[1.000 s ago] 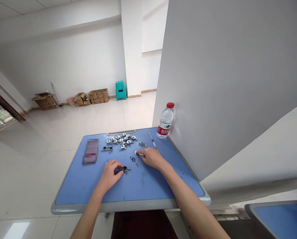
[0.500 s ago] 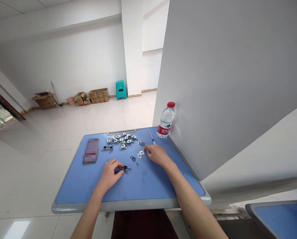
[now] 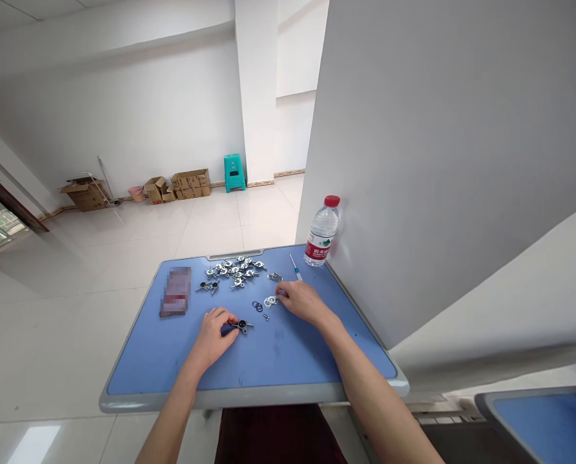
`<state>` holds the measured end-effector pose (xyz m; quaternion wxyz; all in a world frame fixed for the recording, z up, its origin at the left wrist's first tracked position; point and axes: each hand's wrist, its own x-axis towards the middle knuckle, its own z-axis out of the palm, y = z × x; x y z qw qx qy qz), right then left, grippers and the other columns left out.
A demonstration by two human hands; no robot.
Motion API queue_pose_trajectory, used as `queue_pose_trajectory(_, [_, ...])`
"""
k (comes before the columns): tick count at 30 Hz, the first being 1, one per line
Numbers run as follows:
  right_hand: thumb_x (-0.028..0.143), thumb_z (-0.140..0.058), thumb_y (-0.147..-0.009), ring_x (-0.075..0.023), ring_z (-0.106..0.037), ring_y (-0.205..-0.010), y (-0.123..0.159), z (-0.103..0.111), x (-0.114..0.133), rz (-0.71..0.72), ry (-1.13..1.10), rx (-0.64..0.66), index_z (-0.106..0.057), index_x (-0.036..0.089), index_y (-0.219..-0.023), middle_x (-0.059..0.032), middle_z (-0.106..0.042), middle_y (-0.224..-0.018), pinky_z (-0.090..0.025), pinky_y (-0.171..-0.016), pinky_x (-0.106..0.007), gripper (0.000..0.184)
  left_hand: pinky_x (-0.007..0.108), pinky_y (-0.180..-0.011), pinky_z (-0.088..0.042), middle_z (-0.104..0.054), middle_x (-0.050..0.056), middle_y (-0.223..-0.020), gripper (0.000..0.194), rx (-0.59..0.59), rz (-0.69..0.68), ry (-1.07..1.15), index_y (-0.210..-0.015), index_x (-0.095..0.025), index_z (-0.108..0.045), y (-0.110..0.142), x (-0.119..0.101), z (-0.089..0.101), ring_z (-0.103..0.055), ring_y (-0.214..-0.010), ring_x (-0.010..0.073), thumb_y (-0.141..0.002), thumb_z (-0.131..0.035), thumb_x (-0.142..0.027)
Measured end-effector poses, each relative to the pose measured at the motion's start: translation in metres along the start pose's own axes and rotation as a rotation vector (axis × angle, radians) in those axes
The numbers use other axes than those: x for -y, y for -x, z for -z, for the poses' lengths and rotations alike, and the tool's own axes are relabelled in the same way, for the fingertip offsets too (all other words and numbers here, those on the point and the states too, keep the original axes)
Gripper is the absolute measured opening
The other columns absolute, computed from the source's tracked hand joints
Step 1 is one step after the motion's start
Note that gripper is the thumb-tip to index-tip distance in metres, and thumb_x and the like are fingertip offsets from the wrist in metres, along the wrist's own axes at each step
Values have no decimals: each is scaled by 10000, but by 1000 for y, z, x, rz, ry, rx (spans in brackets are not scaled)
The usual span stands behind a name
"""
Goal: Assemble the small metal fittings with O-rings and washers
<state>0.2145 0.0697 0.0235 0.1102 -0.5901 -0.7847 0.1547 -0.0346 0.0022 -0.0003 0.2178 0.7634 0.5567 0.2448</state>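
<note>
My left hand point(image 3: 217, 334) rests on the blue table, thumb and forefinger closed on a small metal fitting with a black round centre point(image 3: 242, 327). Over the flat metal plates point(image 3: 270, 301) is my right hand point(image 3: 300, 300), fingers bent together at their right edge; whether a plate is between the fingertips is hidden. Black rubber rings point(image 3: 258, 307) and tiny screws point(image 3: 266, 317) lie between the hands. Behind the right hand are bent metal pieces point(image 3: 274, 277) and a screwdriver point(image 3: 296, 267) with a blue and clear handle, partly covered by the hand.
A pile of metal fittings point(image 3: 237, 270) lies at the table's back, with black-centred fittings point(image 3: 209, 286) to its left. A blurred purple packet point(image 3: 176, 292) is at the left. A water bottle point(image 3: 322, 232) stands by the grey wall point(image 3: 437, 161) bordering the table's right side.
My right hand has shifted slightly left and onto the metal plates, covering part of them. The left hand stays on the fitting.
</note>
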Motion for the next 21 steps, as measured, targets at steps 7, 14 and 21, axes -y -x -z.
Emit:
queue_pose_trajectory(7, [173,-446,-934,-224,-667,-900,-4,6,-6,-134,1,-133,-687,210,-1086,-76,-739,-998,-359,-633,-253,287,404,-863,-441,-653,33,-915,86,-19,-11,-2,-838,-240,-619,-1,1,-1,-599,-916,247,-799,-548,-212])
queue_pose_trajectory(14, [246,-454,-966,-233,-669,-979,-24,-2,-1,-138,30,-183,-633,226,-1188,-77,-733,-1058,-428,-706,-270,287,435,-918,-408,-650,25,-908,67,-13,-5,-10,-821,-237,-605,-1,0,-1,-604,-920,245,-795,-555,-199])
queue_pose_trajectory(21, [167,-463,-941,-263,-672,-991,-39,-22,2,-101,74,-124,-651,221,-1180,-112,-713,-1115,-442,-769,-310,309,424,-903,-411,-640,28,-949,85,-7,4,-3,-850,-230,-613,-1,-1,-1,-587,-935,240,-805,-550,-195])
